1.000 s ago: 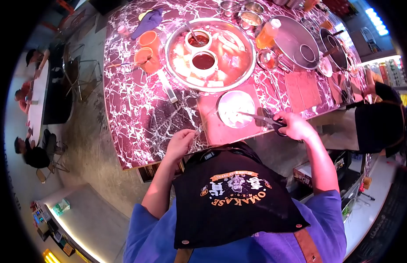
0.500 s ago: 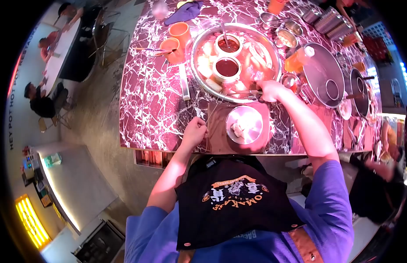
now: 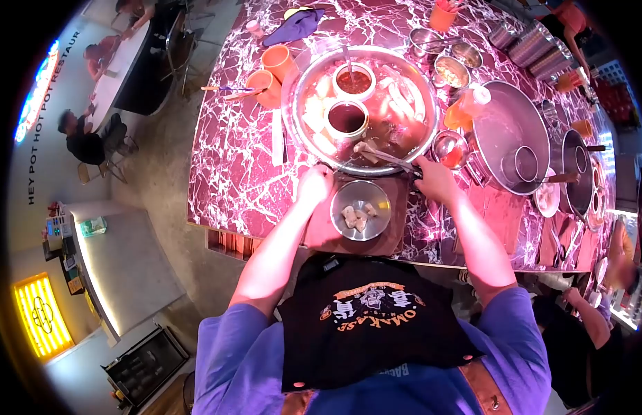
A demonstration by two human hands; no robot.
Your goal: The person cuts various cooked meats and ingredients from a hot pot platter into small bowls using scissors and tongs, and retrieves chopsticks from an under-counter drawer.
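Observation:
My right hand [image 3: 437, 182] is closed around metal tongs [image 3: 397, 160] at the pot's near right rim. The tongs' far end reaches over the broth, at a pale piece of food [image 3: 362, 147]. My left hand [image 3: 314, 185] is closed by the near left rim; a small dark thing shows at its fingers, too unclear to name. Between my hands, a steel bowl [image 3: 378, 223] holds several pale food chunks [image 3: 355, 217]. Beyond it stands the wide steel hot pot [image 3: 298, 131], with a chili sauce bowl [image 3: 353, 81] and a dark sauce bowl [image 3: 346, 117] inside.
Orange cups [image 3: 279, 62] and a purple cloth [image 3: 293, 26] are at left. At right stand a bottle of orange liquid [image 3: 466, 109], a small steel bowl [image 3: 451, 146] and a large deep pan [image 3: 497, 104]. Other people [image 3: 86, 142] sit at a table further left.
My right hand has drawn back from over the broth to the near rim with the tongs. My left hand has moved forward to the pot. The view has shifted slightly.

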